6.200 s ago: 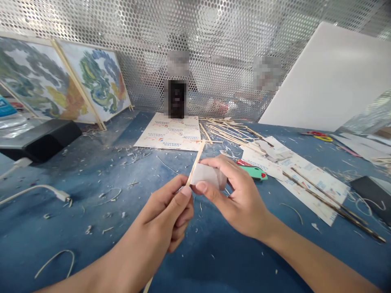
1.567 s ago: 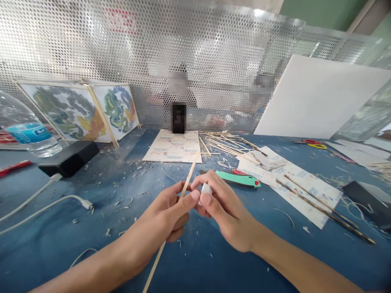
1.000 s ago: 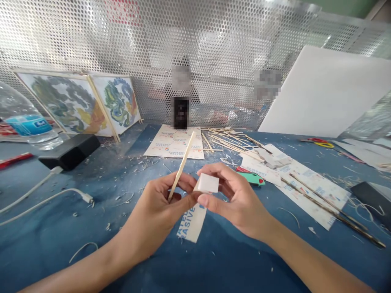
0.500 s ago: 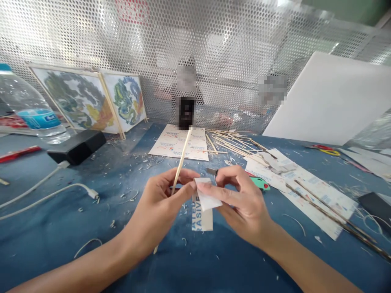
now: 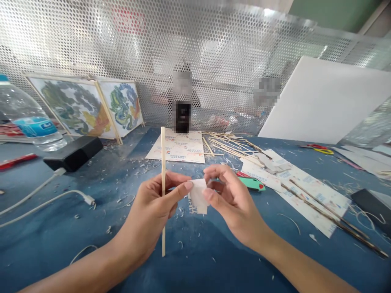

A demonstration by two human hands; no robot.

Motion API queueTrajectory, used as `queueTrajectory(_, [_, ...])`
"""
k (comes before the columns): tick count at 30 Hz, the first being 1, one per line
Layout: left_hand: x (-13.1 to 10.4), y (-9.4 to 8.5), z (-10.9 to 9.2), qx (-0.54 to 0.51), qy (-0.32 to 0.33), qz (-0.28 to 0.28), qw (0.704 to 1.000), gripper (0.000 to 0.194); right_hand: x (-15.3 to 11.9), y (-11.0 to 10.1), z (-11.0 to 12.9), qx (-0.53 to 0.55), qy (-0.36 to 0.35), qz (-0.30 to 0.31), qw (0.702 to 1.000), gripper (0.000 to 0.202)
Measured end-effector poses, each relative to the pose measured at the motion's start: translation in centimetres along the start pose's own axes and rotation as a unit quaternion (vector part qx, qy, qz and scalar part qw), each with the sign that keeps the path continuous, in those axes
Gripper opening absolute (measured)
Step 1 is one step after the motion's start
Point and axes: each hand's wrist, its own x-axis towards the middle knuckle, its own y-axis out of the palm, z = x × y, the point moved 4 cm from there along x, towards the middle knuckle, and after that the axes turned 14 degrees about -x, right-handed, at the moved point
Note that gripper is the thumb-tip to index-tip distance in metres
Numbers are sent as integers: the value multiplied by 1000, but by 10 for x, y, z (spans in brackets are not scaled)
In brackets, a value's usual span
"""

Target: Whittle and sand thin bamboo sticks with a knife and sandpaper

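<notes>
"Where is the stick?"

"The stick [image 5: 163, 154] is in the left hand [image 5: 152, 203], standing nearly straight up. Call the little paper [image 5: 198, 194] the middle of the clock, and the stick is at about ten."

"Are the hands together?"

"No, a bit apart, with the paper between them. The left thumb is on one side. The right hand [image 5: 238, 203] has its thumb by the other, but I can't tell if it's pinching."

"How much is done?"

"The paper looks folded over, but it isn't round the stick. Curly bits [image 5: 143, 167] lie about, so I guess some wood is shaved. I can't tell if the stick is smooth."

"And what's left?"

"Can't tell. There's a stick pile [image 5: 226, 144] at one o'clock, and a green cutter [image 5: 252, 184] near three, in nobody's hand."
</notes>
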Motion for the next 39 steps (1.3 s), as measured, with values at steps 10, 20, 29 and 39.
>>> queueTrajectory(10, [-5,8,-2,47,3,64,997,18,1,-7,0,-70,-53,-38,995,18])
queueTrajectory(20, [-9,6,-2,67,41,57,995,27,1,-4,4,-67,-63,-16,996,31])
queueTrajectory(29, [-12,8,-9,139,91,61,984,22,0,-9,3,-26,-40,-26,999,30])
queueTrajectory(39, [-9,8,-7,208,99,40,972,20,1,-6,-5,11,6,-37,999,20])
